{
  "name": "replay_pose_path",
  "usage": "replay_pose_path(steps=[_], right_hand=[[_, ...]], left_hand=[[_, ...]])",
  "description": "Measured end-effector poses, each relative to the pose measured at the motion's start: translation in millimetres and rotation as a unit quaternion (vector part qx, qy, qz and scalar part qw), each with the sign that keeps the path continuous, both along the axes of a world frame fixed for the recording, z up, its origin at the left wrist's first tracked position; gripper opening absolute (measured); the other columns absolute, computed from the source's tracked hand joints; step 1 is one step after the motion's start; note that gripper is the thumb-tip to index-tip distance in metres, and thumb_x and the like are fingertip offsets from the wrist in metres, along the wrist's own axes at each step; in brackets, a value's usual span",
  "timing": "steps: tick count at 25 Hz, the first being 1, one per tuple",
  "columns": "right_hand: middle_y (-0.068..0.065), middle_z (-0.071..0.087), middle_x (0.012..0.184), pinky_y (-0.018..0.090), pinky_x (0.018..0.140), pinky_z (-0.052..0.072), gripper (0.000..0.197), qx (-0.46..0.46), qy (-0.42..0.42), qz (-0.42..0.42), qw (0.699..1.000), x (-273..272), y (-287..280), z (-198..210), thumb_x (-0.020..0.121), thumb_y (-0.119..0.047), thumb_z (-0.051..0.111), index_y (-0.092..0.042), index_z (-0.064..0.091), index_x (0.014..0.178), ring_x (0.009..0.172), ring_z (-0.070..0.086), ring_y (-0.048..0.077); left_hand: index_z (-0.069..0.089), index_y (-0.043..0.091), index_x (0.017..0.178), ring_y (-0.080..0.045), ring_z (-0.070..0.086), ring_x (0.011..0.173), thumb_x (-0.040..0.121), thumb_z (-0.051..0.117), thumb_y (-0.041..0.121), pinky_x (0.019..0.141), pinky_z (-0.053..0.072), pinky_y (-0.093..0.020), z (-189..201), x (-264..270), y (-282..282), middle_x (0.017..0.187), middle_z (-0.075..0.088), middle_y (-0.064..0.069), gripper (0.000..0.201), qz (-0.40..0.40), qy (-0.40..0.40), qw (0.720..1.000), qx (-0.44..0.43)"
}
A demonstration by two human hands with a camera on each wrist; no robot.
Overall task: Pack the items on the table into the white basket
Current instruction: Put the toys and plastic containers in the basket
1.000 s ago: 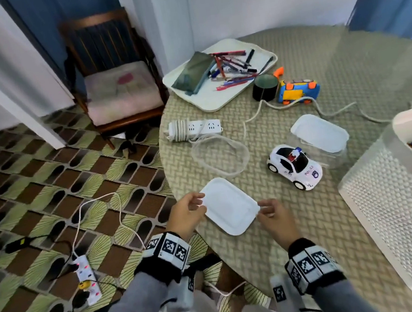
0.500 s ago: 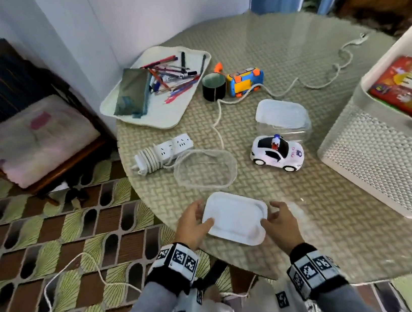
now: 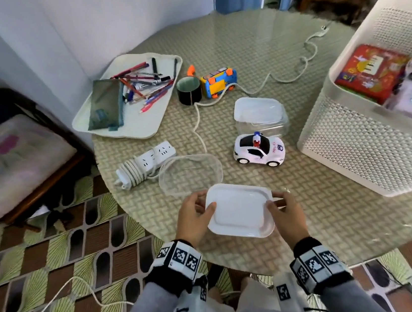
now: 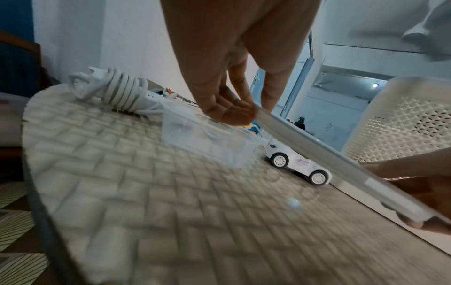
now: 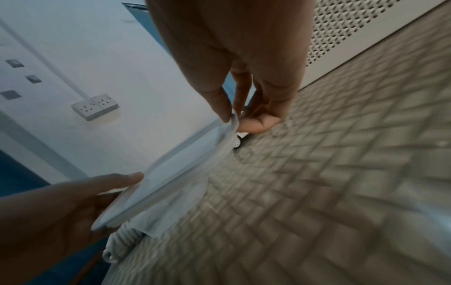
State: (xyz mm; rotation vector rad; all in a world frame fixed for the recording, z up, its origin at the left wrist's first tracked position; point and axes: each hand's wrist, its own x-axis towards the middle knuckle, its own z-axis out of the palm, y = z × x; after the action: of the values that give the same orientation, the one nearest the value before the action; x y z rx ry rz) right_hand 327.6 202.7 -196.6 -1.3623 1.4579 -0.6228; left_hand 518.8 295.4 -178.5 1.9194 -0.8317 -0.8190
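Note:
A white container lid (image 3: 239, 210) is lifted off the round table (image 3: 324, 192) near its front edge. My left hand (image 3: 197, 216) pinches its left end and my right hand (image 3: 282, 208) pinches its right end. Both wrist views show the lid (image 4: 314, 154) (image 5: 175, 171) tilted above the table, fingers under it and thumbs on top. Just beyond it stands an open clear container (image 3: 190, 175). The white basket (image 3: 371, 137) is at the right, with a red box (image 3: 370, 72) and other things inside.
A toy police car (image 3: 258, 149), a lidded clear container (image 3: 260, 115), a white power strip (image 3: 145, 164), a black tape roll (image 3: 189, 90), a blue and yellow toy (image 3: 218, 82) with a cord and a tray of pens (image 3: 130, 105) lie on the table. A chair (image 3: 15, 161) stands left.
Both hands have raised the lid from the table and hold it by its ends. The head view has swung right, bringing the basket's inside into sight.

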Motion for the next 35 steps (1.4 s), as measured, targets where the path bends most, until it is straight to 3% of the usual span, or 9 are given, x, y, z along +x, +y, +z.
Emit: replay_pose_path(steps=[4, 8, 13, 17, 19, 23, 26, 30, 35], right_hand=[[0.000, 0.060, 0.083, 0.020, 0.060, 0.043, 0.017, -0.022, -0.040, 0.037, 0.998, 16, -15, 17, 0.092, -0.013, 0.058, -0.015, 0.058, 0.108, 0.074, 0.057, 0.012], [0.000, 0.056, 0.084, 0.008, 0.055, 0.041, 0.022, -0.032, -0.060, 0.081, 0.994, 40, -31, 31, 0.089, -0.012, 0.062, -0.019, 0.057, 0.109, 0.071, 0.053, 0.008], [0.003, 0.060, 0.090, 0.007, 0.057, 0.042, 0.027, -0.042, -0.054, 0.115, 0.991, 80, -51, 34, 0.089, -0.014, 0.064, -0.012, 0.058, 0.115, 0.072, 0.054, 0.005], [0.005, 0.061, 0.094, 0.005, 0.056, 0.041, 0.028, -0.044, -0.023, 0.126, 0.991, 113, -57, 27, 0.089, -0.012, 0.063, -0.010, 0.058, 0.117, 0.071, 0.053, 0.002], [0.007, 0.061, 0.100, 0.007, 0.058, 0.040, 0.029, -0.047, -0.001, 0.111, 0.993, 128, -60, 22, 0.089, -0.011, 0.063, -0.009, 0.059, 0.118, 0.073, 0.053, 0.005], [0.006, 0.063, 0.095, 0.033, 0.079, 0.051, 0.029, -0.018, 0.012, 0.050, 0.998, 144, -53, 12, 0.089, -0.010, 0.063, -0.009, 0.061, 0.117, 0.080, 0.057, 0.017], [0.004, 0.063, 0.093, 0.025, 0.072, 0.043, 0.029, -0.038, 0.027, 0.003, 0.999, 151, -45, 8, 0.088, -0.008, 0.064, -0.010, 0.064, 0.116, 0.079, 0.056, 0.016], [0.004, 0.063, 0.105, 0.012, 0.065, 0.040, 0.030, -0.050, 0.015, -0.042, 0.998, 152, -34, 2, 0.088, -0.005, 0.062, -0.011, 0.063, 0.117, 0.084, 0.055, 0.015], [0.010, 0.063, 0.106, 0.027, 0.078, 0.042, 0.029, -0.041, 0.024, -0.123, 0.991, 125, -28, -9, 0.089, -0.007, 0.060, -0.009, 0.063, 0.118, 0.086, 0.056, 0.020]], left_hand=[[0.059, 0.014, 0.098, -0.010, 0.046, 0.066, 0.089, 0.063, 0.013, 0.056, 0.038, -0.007, 13, 13, -15, 0.075, 0.052, 0.002, 0.010, 0.064, -0.011, 0.997, -0.038], [0.061, 0.013, 0.101, -0.012, 0.046, 0.066, 0.089, 0.064, 0.011, 0.057, 0.039, -0.009, 20, 32, -25, 0.075, 0.052, 0.002, 0.013, 0.100, -0.040, 0.993, -0.044], [0.061, 0.007, 0.119, -0.012, 0.050, 0.073, 0.091, 0.061, 0.011, 0.071, 0.042, -0.026, 17, 68, -30, 0.099, 0.054, -0.007, 0.029, 0.100, -0.067, 0.993, -0.016], [0.059, 0.006, 0.124, -0.025, 0.051, 0.107, 0.086, 0.068, 0.022, 0.099, 0.042, -0.040, 1, 102, -35, 0.114, 0.043, -0.006, 0.042, 0.077, -0.117, 0.988, 0.062], [0.059, 0.010, 0.125, -0.026, 0.050, 0.114, 0.085, 0.069, 0.026, 0.102, 0.041, -0.044, -6, 117, -35, 0.119, 0.046, -0.007, 0.045, 0.042, -0.108, 0.990, 0.079], [0.057, 0.012, 0.127, -0.021, 0.059, 0.107, 0.086, 0.068, 0.011, 0.092, 0.047, -0.030, -7, 137, -33, 0.117, 0.058, -0.006, 0.042, -0.016, -0.026, 0.998, 0.046], [0.054, 0.008, 0.128, -0.016, 0.056, 0.103, 0.085, 0.067, 0.004, 0.090, 0.043, -0.025, -5, 150, -34, 0.115, 0.055, -0.004, 0.045, -0.061, -0.031, 0.996, 0.056], [0.052, 0.010, 0.130, -0.017, 0.058, 0.103, 0.083, 0.069, 0.008, 0.092, 0.048, -0.032, -13, 163, -40, 0.119, 0.058, -0.007, 0.050, -0.125, -0.029, 0.990, 0.063], [0.055, 0.015, 0.116, -0.007, 0.054, 0.081, 0.087, 0.066, 0.012, 0.072, 0.044, -0.012, -9, 142, -61, 0.100, 0.057, -0.001, 0.030, -0.194, -0.007, 0.981, 0.026]])
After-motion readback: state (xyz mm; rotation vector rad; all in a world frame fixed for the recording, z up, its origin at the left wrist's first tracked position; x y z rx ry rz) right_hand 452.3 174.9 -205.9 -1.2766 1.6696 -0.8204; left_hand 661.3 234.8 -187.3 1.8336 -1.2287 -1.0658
